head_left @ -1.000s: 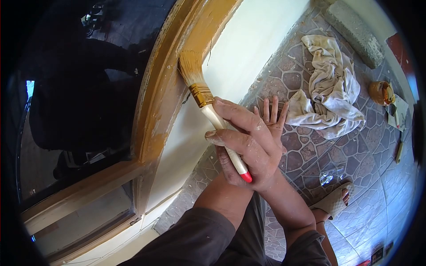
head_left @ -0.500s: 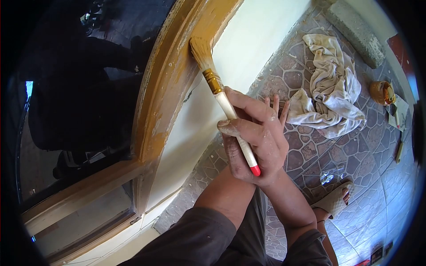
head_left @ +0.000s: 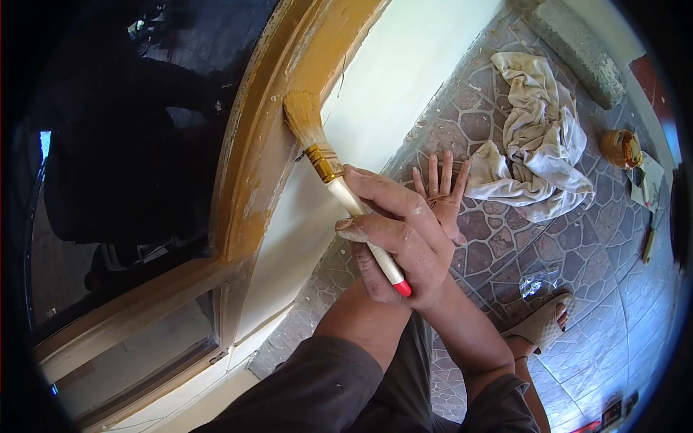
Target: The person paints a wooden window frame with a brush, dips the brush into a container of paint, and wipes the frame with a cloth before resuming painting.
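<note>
My right hand [head_left: 404,234] is closed round the white handle of a paintbrush [head_left: 323,160], whose red tip points down toward my wrist. Its bristles, stained orange-brown, press against the wooden frame [head_left: 242,184], fanned and bent at the end. Brown-orange paint covers parts of the frame, and paler patches show on it. Beyond my right hand, partly hidden by it, my left hand [head_left: 442,198] has its fingers spread over the stone-patterned floor and holds nothing. My forearms cross in this view. Pale smudges mark my right fingers.
A crumpled whitish cloth [head_left: 538,137] lies on the floor [head_left: 498,249]. Farther right stand an open paint jar [head_left: 621,149] and a small handled tool [head_left: 649,247]. A concrete block [head_left: 577,50] lies by the far wall. Dark glass [head_left: 144,144] fills the frame; a sandalled foot [head_left: 541,325] is at right.
The brush and my right hand have moved down and left along the frame. My left hand shows more, its fingers more widely spread.
</note>
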A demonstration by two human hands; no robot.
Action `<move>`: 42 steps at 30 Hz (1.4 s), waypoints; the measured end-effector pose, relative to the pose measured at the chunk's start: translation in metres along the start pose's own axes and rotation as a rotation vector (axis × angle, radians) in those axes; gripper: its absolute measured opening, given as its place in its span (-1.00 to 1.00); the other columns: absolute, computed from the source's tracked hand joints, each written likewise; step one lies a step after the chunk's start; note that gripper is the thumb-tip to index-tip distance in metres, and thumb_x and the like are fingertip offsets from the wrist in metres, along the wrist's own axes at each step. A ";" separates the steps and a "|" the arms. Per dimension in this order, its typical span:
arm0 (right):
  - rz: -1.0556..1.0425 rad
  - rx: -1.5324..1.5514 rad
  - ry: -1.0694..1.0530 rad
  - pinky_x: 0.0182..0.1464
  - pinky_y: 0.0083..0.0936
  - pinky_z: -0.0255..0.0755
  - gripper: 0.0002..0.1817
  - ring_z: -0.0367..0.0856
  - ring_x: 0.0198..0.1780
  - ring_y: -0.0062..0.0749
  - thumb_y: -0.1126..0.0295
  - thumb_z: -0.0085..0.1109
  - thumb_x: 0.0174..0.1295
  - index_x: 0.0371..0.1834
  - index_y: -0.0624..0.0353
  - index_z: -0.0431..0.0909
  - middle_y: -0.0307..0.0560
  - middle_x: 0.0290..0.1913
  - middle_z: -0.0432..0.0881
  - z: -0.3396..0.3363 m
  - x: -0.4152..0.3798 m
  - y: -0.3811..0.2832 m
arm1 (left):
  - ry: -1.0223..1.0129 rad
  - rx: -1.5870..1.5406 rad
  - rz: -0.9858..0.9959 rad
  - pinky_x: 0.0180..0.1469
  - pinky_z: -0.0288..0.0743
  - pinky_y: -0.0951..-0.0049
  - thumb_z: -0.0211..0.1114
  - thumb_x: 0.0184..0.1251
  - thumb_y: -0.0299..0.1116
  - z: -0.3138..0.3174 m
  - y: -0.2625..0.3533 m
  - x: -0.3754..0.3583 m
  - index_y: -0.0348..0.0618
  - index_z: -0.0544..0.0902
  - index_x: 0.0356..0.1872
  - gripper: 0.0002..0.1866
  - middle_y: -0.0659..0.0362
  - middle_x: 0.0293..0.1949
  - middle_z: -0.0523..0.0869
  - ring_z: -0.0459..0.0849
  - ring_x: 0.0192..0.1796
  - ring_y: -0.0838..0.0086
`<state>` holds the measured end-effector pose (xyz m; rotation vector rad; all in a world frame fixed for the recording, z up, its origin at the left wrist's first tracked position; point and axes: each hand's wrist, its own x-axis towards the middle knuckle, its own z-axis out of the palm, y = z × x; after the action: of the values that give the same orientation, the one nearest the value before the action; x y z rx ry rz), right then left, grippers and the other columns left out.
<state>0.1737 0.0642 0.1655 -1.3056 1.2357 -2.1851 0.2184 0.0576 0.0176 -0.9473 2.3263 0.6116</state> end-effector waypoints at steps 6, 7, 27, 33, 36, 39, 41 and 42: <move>0.013 0.047 -0.032 0.08 -0.19 0.61 -0.71 0.66 0.07 0.18 0.71 0.25 -0.15 -0.26 0.39 0.63 0.36 0.03 0.59 -0.003 -0.003 -0.001 | -0.052 -0.008 -0.018 0.41 -0.62 -0.41 0.71 -0.46 0.13 -0.006 0.002 0.001 0.06 -0.44 0.56 0.66 -0.13 0.55 -0.57 -0.61 0.55 -0.18; -0.003 0.050 0.022 0.07 -0.20 0.62 -0.71 0.66 0.07 0.17 0.70 0.25 -0.16 -0.26 0.38 0.63 0.36 0.02 0.59 -0.004 -0.004 0.000 | -0.050 -0.007 -0.018 0.41 -0.62 -0.41 0.71 -0.46 0.13 0.010 -0.002 0.006 0.06 -0.44 0.56 0.66 -0.13 0.55 -0.57 -0.61 0.55 -0.18; 0.027 0.017 0.003 0.09 -0.23 0.61 -0.73 0.66 0.08 0.19 0.75 0.24 -0.14 -0.28 0.39 0.63 0.36 0.03 0.58 -0.003 0.001 -0.002 | 0.017 -0.016 0.008 0.42 -0.62 -0.39 0.71 -0.44 0.12 0.002 -0.001 0.000 0.06 -0.44 0.56 0.65 -0.12 0.55 -0.57 -0.61 0.55 -0.16; 0.043 0.066 -0.032 0.07 -0.21 0.61 -0.73 0.66 0.06 0.20 0.74 0.24 -0.14 -0.27 0.40 0.63 0.35 0.01 0.59 -0.003 -0.003 -0.004 | -0.086 -0.008 -0.018 0.42 -0.62 -0.40 0.72 -0.45 0.12 -0.007 0.000 0.003 0.05 -0.44 0.56 0.65 -0.13 0.55 -0.56 -0.60 0.55 -0.17; 0.067 0.004 -0.059 0.23 -0.18 0.43 -0.80 0.72 0.04 0.06 0.59 0.25 0.01 -0.25 0.20 0.63 0.25 -0.01 0.67 -0.003 -0.007 -0.005 | -0.061 -0.015 -0.008 0.42 -0.63 -0.40 0.72 -0.46 0.13 -0.007 0.000 0.002 0.05 -0.44 0.56 0.65 -0.13 0.55 -0.56 -0.60 0.55 -0.17; 0.081 0.110 -0.042 0.10 -0.25 0.55 -0.82 0.71 0.03 0.10 0.64 0.25 0.03 -0.27 0.23 0.63 0.28 0.00 0.65 0.000 -0.010 -0.004 | -0.084 -0.015 -0.017 0.42 -0.63 -0.40 0.71 -0.45 0.13 -0.008 0.000 0.003 0.05 -0.44 0.56 0.65 -0.13 0.55 -0.56 -0.60 0.55 -0.17; 0.041 0.188 -0.032 0.08 -0.19 0.61 -0.76 0.66 0.07 0.21 0.69 0.29 -0.10 -0.28 0.38 0.63 0.36 0.00 0.59 -0.002 -0.011 -0.004 | -0.092 -0.014 -0.023 0.41 -0.62 -0.41 0.71 -0.45 0.13 -0.010 0.002 0.003 0.05 -0.44 0.56 0.65 -0.13 0.55 -0.56 -0.60 0.55 -0.17; 0.041 0.189 -0.031 0.08 -0.19 0.61 -0.76 0.66 0.07 0.21 0.69 0.29 -0.10 -0.28 0.38 0.63 0.36 0.00 0.59 -0.003 -0.011 -0.004 | -0.099 -0.013 -0.030 0.41 -0.62 -0.41 0.71 -0.45 0.13 -0.011 0.002 0.002 0.04 -0.44 0.56 0.65 -0.13 0.55 -0.56 -0.60 0.55 -0.17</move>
<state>0.1777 0.0752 0.1622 -1.2220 1.0072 -2.1838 0.2120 0.0518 0.0244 -0.9350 2.2191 0.6476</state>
